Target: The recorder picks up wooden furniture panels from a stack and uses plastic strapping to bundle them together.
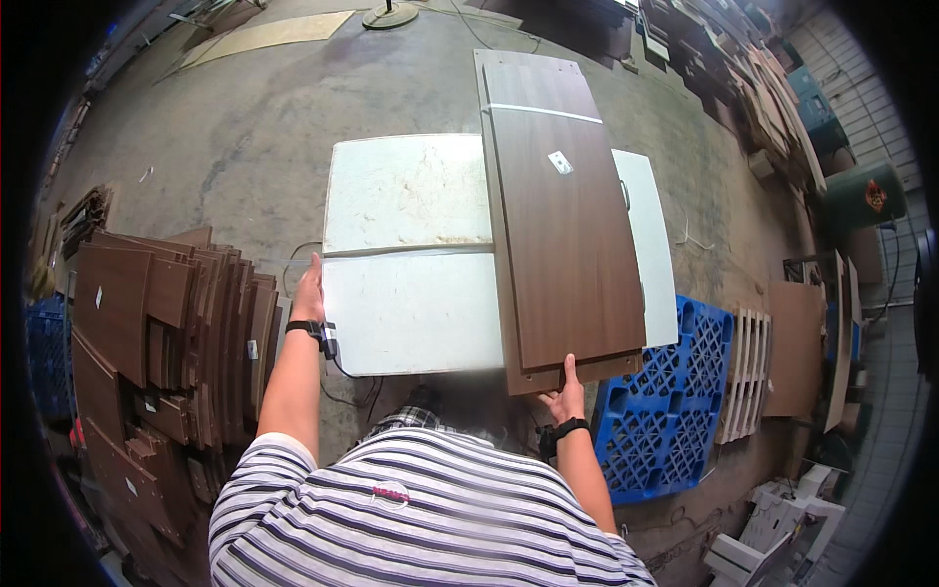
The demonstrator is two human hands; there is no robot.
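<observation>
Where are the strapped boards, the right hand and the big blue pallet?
Strapped boards (564,235): head view, top board's brown face.
Right hand (565,399): head view, below the thumb.
Big blue pallet (657,415): head view, near its middle.

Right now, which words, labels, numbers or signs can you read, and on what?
None readable.
White rectangular label on strapped brown wood-grain boards: too small.
White labels on stacked brown boards, left: too small.
Red diamond sign on dark green cylindrical drum: too small.
Pink lettering on white dark-striped shirt: too blurred.

stained concrete floor (264,108); pale gridded wall (866,88)
</observation>
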